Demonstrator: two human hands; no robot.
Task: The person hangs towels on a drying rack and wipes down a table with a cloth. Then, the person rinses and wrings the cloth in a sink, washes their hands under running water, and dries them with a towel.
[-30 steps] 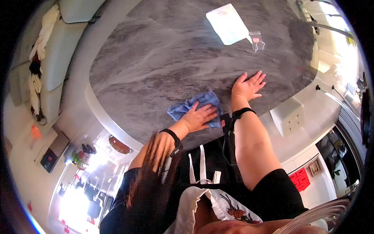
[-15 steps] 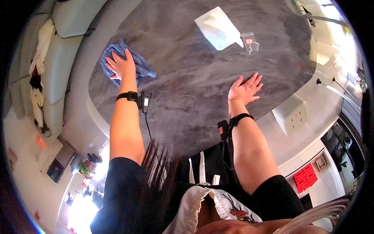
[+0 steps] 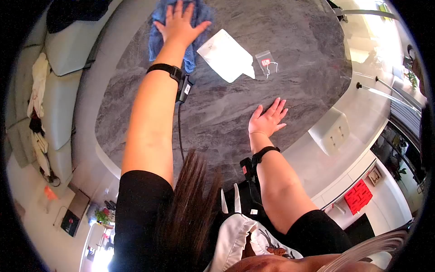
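My left hand (image 3: 180,26) lies with its fingers spread on a blue cloth (image 3: 156,45) at the far side of the dark grey marbled tabletop (image 3: 217,113). The cloth is spread out beneath the palm and reaches past it on both sides. My right hand (image 3: 267,120) rests flat on the bare tabletop nearer to me, its fingers apart and nothing in it. Between and beyond the hands lies a white sheet or packet (image 3: 226,56). Just right of it is a small clear zip bag (image 3: 265,62) with a red label, and a thin white string (image 3: 271,69).
A grey sofa (image 3: 68,109) with a pale garment runs along the left. A white chair (image 3: 331,131) stands at the table's right edge. Black straps with small devices sit on both wrists, and a cable (image 3: 181,131) trails from the left one.
My left hand has slid the cloth away from me and to the right, and the cloth has spread out. My right hand stays flat on the table. The view has shifted a little.
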